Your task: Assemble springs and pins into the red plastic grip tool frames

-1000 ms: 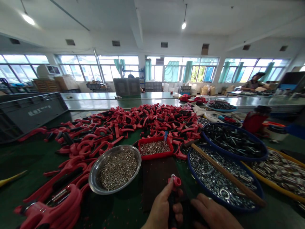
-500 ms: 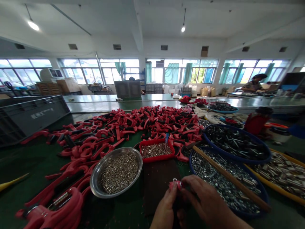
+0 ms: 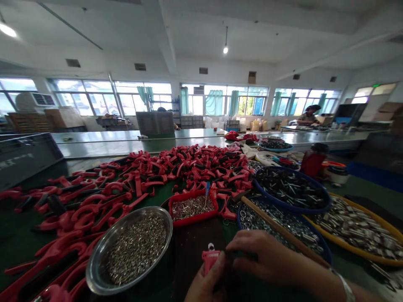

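Here's the left hand [image 3: 206, 282] clamped shut around a red plastic handle [image 3: 210, 259] with a small metal ring [image 3: 210, 246] at its tip, the right hand [image 3: 262, 255] curled closed just beside it, over a dark mat [image 3: 190, 256] next to a steel bowl [image 3: 91, 268].

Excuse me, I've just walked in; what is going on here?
A person's left hand holds a red piece topped by a metal ring, and the right hand reaches in beside it. Around them lie a heap of red-and-black handles, a steel bowl of small metal pieces and a blue basin of washers. A co-worker works at a far bench.
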`<state>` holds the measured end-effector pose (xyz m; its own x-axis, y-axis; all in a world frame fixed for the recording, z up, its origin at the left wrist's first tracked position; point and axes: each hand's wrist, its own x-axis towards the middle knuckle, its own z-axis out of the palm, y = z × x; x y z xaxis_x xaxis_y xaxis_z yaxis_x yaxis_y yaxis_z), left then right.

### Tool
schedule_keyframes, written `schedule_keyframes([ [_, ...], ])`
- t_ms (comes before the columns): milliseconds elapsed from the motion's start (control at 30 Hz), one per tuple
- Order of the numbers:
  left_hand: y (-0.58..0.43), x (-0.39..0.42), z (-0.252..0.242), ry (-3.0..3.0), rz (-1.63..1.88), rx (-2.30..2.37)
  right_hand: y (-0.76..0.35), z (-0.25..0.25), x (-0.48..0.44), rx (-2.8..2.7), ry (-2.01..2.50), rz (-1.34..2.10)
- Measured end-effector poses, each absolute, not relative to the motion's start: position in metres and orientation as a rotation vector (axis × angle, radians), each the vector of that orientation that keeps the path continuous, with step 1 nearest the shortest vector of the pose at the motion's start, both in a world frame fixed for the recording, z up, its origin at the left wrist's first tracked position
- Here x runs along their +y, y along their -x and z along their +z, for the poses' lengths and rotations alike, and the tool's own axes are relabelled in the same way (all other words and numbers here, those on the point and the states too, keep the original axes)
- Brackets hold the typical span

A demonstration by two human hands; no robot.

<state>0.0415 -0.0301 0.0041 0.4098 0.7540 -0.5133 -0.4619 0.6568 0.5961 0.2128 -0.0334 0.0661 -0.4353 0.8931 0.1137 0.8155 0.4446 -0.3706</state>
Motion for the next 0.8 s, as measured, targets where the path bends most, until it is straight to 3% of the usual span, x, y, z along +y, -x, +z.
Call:
schedule_keyframes([
  [133,-0.034,-0.025,0.005,-0.391,0.738,0.856,-0.307,0.087,0.021,-1.99,2.135,-0.194],
  [333,-0.036,-0.02,-0.001,-0.371,0.758,0.784,-0.417,0.074,0.084,-1.715,2.458,-0.308],
  [533,-0.03,-0.018,-0.003,-0.356,0.789,0.709,-0.416,0.059,0.075,-1.747,2.257,-0.403],
  [667,-0.031,-0.018,-0.005,-0.288,0.752,0.612,-0.356,0.071,0.041,-1.843,1.936,-0.383],
  [800,-0.031,-0.02,-0.007,-0.328,0.732,0.578,-0.249,0.08,-0.011,-2.007,1.378,0.164],
])
